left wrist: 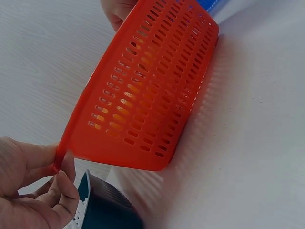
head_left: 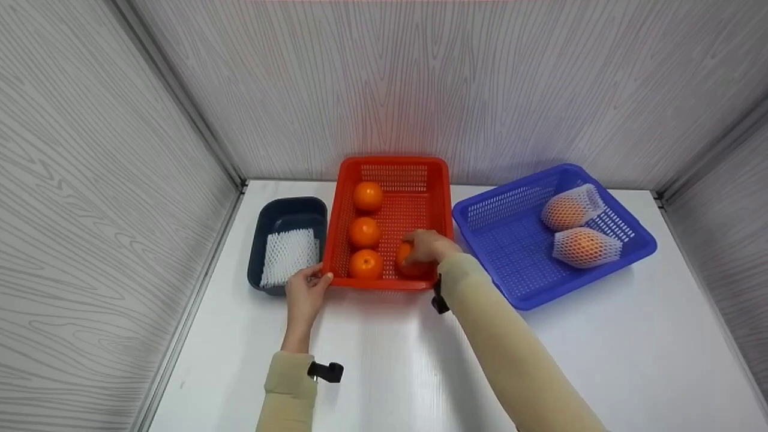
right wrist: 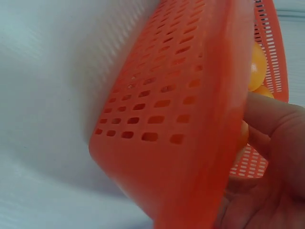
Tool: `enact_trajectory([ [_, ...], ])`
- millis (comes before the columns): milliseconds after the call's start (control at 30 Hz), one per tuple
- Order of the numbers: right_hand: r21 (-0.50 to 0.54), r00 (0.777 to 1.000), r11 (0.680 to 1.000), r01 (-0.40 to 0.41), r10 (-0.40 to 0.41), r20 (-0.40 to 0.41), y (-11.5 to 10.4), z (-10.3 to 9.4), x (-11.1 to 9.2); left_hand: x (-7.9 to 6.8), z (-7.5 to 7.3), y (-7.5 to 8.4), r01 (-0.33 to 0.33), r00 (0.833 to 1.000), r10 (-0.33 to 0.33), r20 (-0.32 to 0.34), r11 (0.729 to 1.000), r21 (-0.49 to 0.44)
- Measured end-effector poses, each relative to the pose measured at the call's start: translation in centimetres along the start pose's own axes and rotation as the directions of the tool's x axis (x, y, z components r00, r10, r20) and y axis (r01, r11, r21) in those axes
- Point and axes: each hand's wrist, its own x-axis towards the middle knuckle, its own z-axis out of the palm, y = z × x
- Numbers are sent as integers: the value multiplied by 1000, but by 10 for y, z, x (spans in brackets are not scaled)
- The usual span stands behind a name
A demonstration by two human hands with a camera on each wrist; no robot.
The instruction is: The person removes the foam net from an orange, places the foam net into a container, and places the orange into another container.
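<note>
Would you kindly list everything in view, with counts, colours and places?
Table: one, white, underneath
Wall panels: three, grey, back and sides
Red basket: one, red, centre
Oranges: four, orange, in red basket
Blue basket: one, blue, right
Netted oranges: two, orange in white, in blue basket
Tub: one, dark teal, left
Foam nets: count unclear, white, in tub
Sleeves: two, beige, front
Wrist devices: two, black, at sleeve ends
Left grip: one, bare, pinching red basket's near-left corner
Right grip: one, bare, holding red basket's rightmost orange

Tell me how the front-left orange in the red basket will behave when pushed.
The front-left orange looks round, so it would probably roll. Its glossy skin might feel slightly slippery. The raised walls of the red basket should likely keep it inside.
</note>
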Motion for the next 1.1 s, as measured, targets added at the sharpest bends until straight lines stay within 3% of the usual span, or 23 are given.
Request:
enact_trajectory([
  [300,39,995,995,90,-91,30,1,-8,-1,0,0,0,5,1000,-5,4,1000,-15],
  [733,35,966,966,257,-255,-41,1,-24,-22,-3,1,-1,25,1000,-25,8,1000,-17],
  [1100,35,928,934,354,-347,-136,23,-40,-52,-10,6,3,-79,996,82,-26,989,122],
])
